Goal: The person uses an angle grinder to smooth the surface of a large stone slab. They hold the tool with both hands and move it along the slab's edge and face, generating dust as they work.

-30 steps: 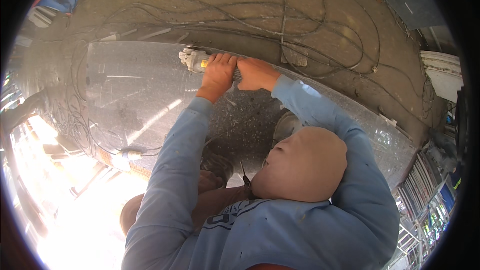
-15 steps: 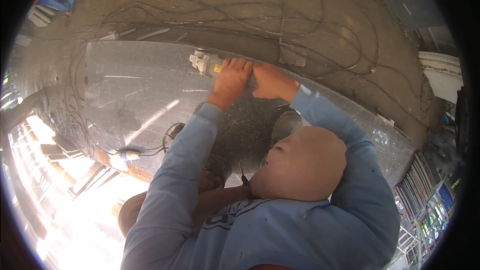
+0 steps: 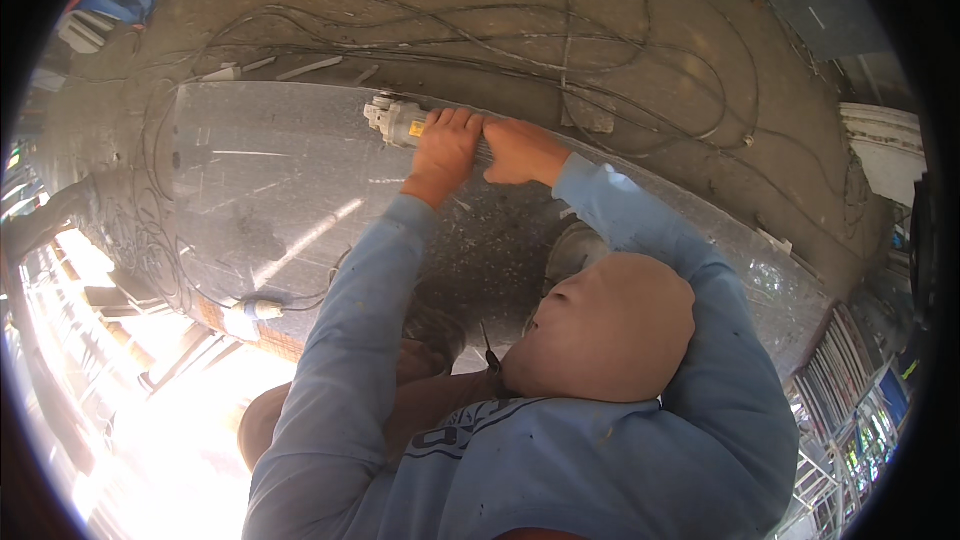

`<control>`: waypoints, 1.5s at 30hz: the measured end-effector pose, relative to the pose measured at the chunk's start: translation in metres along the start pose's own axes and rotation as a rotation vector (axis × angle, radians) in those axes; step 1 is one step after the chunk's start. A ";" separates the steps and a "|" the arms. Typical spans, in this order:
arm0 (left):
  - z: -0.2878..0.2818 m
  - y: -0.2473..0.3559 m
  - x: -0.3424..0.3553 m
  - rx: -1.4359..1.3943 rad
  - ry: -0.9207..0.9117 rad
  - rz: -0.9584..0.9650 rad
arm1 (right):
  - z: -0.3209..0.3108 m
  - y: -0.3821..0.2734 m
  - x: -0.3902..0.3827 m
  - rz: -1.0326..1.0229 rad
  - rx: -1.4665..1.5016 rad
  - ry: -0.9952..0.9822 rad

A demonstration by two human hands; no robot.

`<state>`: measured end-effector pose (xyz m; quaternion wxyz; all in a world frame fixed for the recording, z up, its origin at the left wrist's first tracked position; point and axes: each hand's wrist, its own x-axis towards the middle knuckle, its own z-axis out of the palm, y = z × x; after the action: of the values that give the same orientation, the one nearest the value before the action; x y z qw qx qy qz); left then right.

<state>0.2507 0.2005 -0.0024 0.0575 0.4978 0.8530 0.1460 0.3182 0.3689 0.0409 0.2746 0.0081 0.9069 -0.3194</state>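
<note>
A pale angle grinder [image 3: 398, 124] with a yellow label lies along the far edge of a grey, shiny slab [image 3: 290, 175]. My left hand [image 3: 446, 148] is wrapped round the front of its body, just behind the head. Close beside it, my right hand [image 3: 522, 152] closes on the rear of the same tool. The grinder's disc end points left and meets the slab's edge; the disc itself is barely visible. My hands cover most of the tool's body.
Long dark cables [image 3: 480, 10] loop over the dusty brown floor [image 3: 350, 0] beyond the slab. A white plug connector [image 3: 263, 309] with a cord sits at the slab's near left edge. Metal racks [image 3: 840, 370] stand at the right, and pale stacked slabs [image 3: 885, 140] lie further off.
Both hands have moved a short way left along the slab's far edge, carrying the grinder with them. My grip on it looks the same.
</note>
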 end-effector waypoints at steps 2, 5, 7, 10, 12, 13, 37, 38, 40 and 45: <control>0.000 -0.007 -0.001 0.024 -0.015 -0.002 | -0.002 -0.006 0.006 0.007 -0.002 -0.010; -0.003 -0.011 0.000 -0.005 -0.042 -0.007 | -0.004 -0.009 0.009 0.022 0.004 -0.020; -0.005 -0.007 0.001 0.008 -0.035 -0.001 | -0.005 -0.008 0.007 0.024 0.005 -0.022; -0.003 0.000 0.000 -0.020 0.010 0.020 | -0.003 -0.004 -0.001 -0.001 0.014 -0.005; -0.002 0.008 0.001 -0.044 0.034 0.031 | -0.003 0.002 -0.013 -0.019 0.041 0.035; -0.002 0.013 0.000 -0.050 0.038 0.030 | -0.003 0.003 -0.017 -0.011 0.035 0.025; -0.005 -0.009 -0.001 -0.017 -0.020 -0.003 | -0.002 -0.007 0.007 0.002 0.003 -0.002; -0.007 -0.007 -0.001 -0.010 -0.032 -0.010 | -0.008 -0.010 0.003 0.003 0.006 -0.016; -0.007 0.001 0.000 -0.036 -0.003 0.007 | -0.008 -0.007 -0.004 -0.010 0.009 0.001; -0.005 0.026 0.004 -0.068 0.029 0.037 | -0.010 0.004 -0.029 0.014 0.012 0.006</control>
<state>0.2692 0.2146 0.0106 0.0592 0.5093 0.8387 0.1834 0.3390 0.3825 0.0601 0.2742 0.0169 0.9057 -0.3229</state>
